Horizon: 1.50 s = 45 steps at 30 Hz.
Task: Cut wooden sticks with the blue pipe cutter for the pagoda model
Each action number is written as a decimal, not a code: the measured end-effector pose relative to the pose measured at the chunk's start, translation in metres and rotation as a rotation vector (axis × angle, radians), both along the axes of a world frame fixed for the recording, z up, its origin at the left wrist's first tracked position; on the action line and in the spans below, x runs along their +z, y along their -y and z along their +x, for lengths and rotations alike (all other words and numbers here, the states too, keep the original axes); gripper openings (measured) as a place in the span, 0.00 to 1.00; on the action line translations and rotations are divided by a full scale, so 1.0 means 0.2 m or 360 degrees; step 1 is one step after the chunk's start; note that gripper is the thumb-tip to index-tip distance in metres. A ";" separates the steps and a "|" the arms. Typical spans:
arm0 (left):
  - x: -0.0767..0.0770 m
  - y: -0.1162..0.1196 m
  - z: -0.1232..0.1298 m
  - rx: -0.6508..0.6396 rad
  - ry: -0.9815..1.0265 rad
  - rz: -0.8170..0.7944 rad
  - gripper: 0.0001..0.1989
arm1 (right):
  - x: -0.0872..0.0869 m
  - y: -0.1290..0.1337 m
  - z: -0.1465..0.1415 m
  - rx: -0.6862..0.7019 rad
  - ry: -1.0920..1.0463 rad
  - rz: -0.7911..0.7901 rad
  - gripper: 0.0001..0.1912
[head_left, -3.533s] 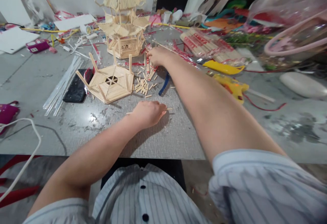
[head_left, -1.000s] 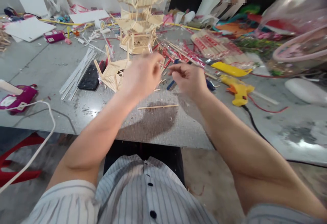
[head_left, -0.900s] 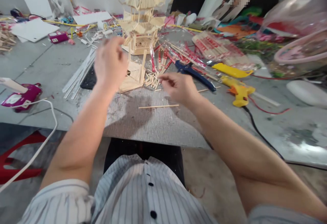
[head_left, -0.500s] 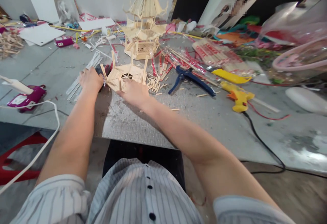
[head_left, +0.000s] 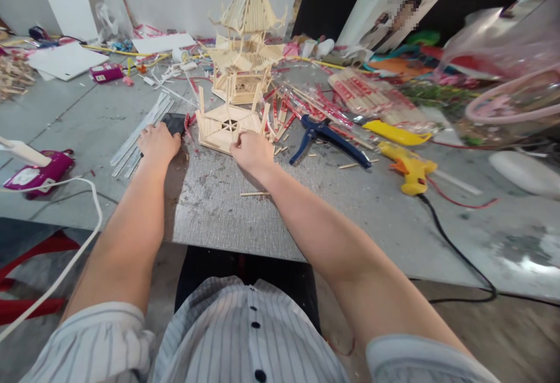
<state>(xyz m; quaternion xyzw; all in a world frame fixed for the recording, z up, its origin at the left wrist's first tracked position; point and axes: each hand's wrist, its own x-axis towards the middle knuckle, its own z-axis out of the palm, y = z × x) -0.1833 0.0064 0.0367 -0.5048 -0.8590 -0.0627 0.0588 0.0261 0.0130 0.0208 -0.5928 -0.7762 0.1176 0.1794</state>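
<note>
My right hand (head_left: 254,151) is closed on the near right edge of a hexagonal wooden-stick frame (head_left: 214,131), with fingertips partly hidden. Short upright posts stand around the frame's rim, and spokes cross the opening in its middle. To the left, my left hand (head_left: 160,141) rests with bent fingers over a flat black object (head_left: 174,123), possibly a phone; its fingers look wrapped over the near side. Behind the frame stands a tiered stick pagoda (head_left: 245,59) with a pointed roof. Clear glue sticks (head_left: 142,132) lie beside my left hand.
Right of the frame lie a blue ratchet cutter (head_left: 326,138), a yellow glue gun (head_left: 409,167) with a black cord, and a yellow-handled tool (head_left: 396,130). Packets of sticks (head_left: 376,97) lie behind. A purple device (head_left: 41,170) with a white cable sits at left.
The hexagonal frame has shifted to the right and turned slightly, my right hand moving along with it. My left hand stays by the black object, which now shows more.
</note>
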 end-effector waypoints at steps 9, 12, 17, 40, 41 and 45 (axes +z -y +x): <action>0.01 0.01 0.00 -0.0064 -0.0049 -0.0080 0.30 | -0.03 0.01 -0.01 -0.0204 -0.0245 0.0338 0.19; 0.03 0.02 0.02 -0.0049 -0.0046 -0.0091 0.30 | -0.01 0.06 0.00 -0.0095 -0.0292 0.0561 0.27; 0.06 0.07 0.08 -0.0152 -0.0038 -0.0165 0.31 | 0.02 0.19 -0.03 0.0560 -0.0109 0.0760 0.24; -0.03 0.03 0.10 -0.0219 0.0082 -0.0026 0.31 | -0.04 0.19 -0.09 0.1234 -0.0057 0.0629 0.17; -0.03 0.03 0.11 -0.0204 0.0079 -0.0035 0.31 | -0.04 0.19 -0.09 0.1239 -0.0068 0.0612 0.17; -0.02 0.02 0.11 -0.0200 0.0069 -0.0067 0.32 | -0.05 0.19 -0.10 0.1254 -0.0057 0.0578 0.17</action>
